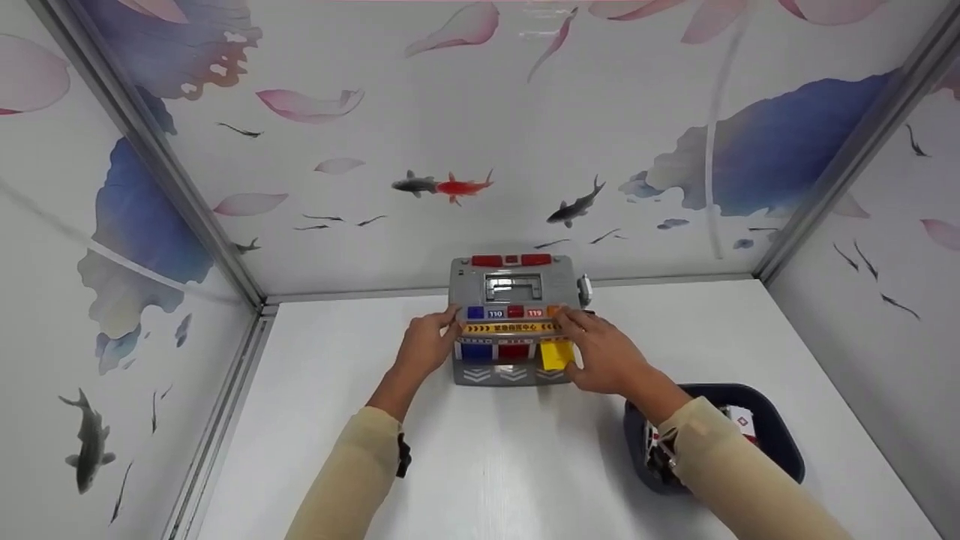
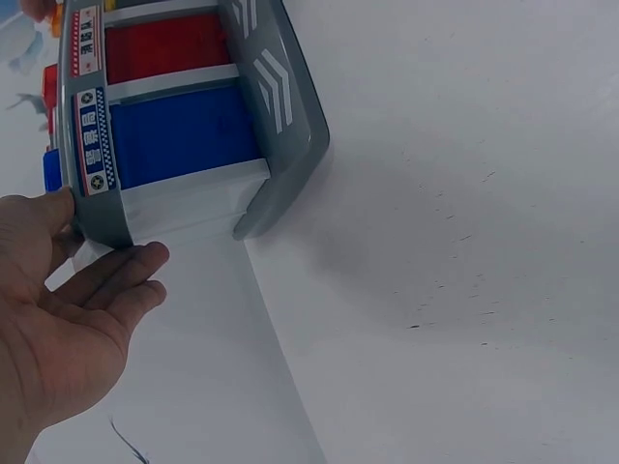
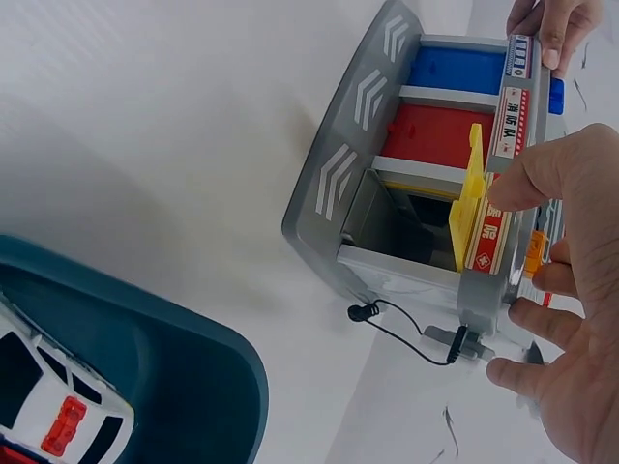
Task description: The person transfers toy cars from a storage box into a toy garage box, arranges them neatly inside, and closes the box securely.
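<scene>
A grey toy garage (image 1: 555,285) stands against the back wall, with blue (image 2: 184,135), red (image 2: 164,48) and yellow doors (image 3: 472,203). The yellow door is swung up, leaving a dark bay beneath it; the blue and red doors are down. My left hand (image 1: 427,345) grips the garage's left upper edge between thumb and fingers. My right hand (image 1: 611,356) lies over the right end, fingers spread. Its thumb is at the front panel beside the yellow door, and a fingertip is close to the orange button (image 3: 535,253).
A dark blue bin (image 1: 787,442) stands at the right under my forearm, with a white toy car (image 3: 63,387) in it. From the garage's right side hangs a black cord (image 3: 411,343). Printed wall panels (image 1: 480,112) enclose the white table (image 1: 480,465).
</scene>
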Demonstrator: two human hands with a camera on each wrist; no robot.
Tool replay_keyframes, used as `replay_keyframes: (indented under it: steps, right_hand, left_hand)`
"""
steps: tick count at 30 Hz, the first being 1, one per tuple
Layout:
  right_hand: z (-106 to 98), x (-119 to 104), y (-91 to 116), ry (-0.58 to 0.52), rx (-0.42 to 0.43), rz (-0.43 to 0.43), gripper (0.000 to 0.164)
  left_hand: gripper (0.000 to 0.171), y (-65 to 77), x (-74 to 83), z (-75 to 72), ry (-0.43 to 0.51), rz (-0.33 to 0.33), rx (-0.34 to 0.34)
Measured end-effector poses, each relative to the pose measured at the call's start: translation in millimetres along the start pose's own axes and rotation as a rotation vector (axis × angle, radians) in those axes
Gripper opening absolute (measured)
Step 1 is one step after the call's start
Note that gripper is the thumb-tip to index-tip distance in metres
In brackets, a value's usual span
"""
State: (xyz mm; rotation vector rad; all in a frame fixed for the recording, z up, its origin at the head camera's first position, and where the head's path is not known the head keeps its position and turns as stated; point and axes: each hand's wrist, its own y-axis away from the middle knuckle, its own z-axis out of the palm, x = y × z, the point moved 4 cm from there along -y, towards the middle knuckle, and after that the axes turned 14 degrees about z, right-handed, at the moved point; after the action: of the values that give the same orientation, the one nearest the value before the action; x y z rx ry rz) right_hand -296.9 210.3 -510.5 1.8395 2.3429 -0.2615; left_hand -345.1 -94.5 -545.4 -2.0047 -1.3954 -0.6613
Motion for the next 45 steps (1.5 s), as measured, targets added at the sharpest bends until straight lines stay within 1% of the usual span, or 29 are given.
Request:
replay_keyframes:
  steps: [5, 13, 21, 27, 32, 35, 38, 42, 45]
  right_hand:
    - [0.0, 1.7, 1.4, -0.011, -0.018, -0.009, 0.086]
    - [-0.5, 10.4, 7.4, -0.116, -0.065, 0.009, 0.085]
    - [-6.5, 18.7, 21.0, -0.111, -0.024, -0.026, 0.082]
    - [-12.8, 31.1, 35.2, -0.096, -0.019, -0.004, 0.078]
    - [-17.8, 46.7, 49.2, -0.063, -0.013, 0.016, 0.078]
    - [-20.8, 57.7, 60.3, -0.042, 0.000, 0.019, 0.078]
    - [-24.1, 66.8, 72.3, -0.033, 0.011, 0.010, 0.076]
    - [-28.0, 76.4, 84.7, -0.041, 0.015, 0.011, 0.072]
    - [-27.4, 88.8, 100.0, -0.042, 0.006, 0.031, 0.071]
  left_hand:
    - [0.051, 0.4, 0.9, 0.4, -0.007, 0.014, -0.007]
    - [0.050, 1.3, 2.1, -0.5, 0.001, 0.009, 0.001]
    - [0.050, 4.0, 2.5, -2.4, 0.010, 0.007, 0.002]
    - [0.050, 2.4, 3.4, -2.2, 0.014, 0.021, 0.002]
    - [0.050, 1.0, 2.4, 0.2, 0.018, 0.008, -0.001]
    - [0.052, -0.2, 2.2, 1.6, 0.026, 0.007, -0.011]
    - [0.051, -0.5, 1.4, 1.5, 0.025, 0.022, -0.019]
    - [0.051, -0.6, -0.4, -3.8, 0.026, 0.022, -0.005]
    - [0.052, 1.6, 0.2, 1.1, 0.037, 0.012, -0.004]
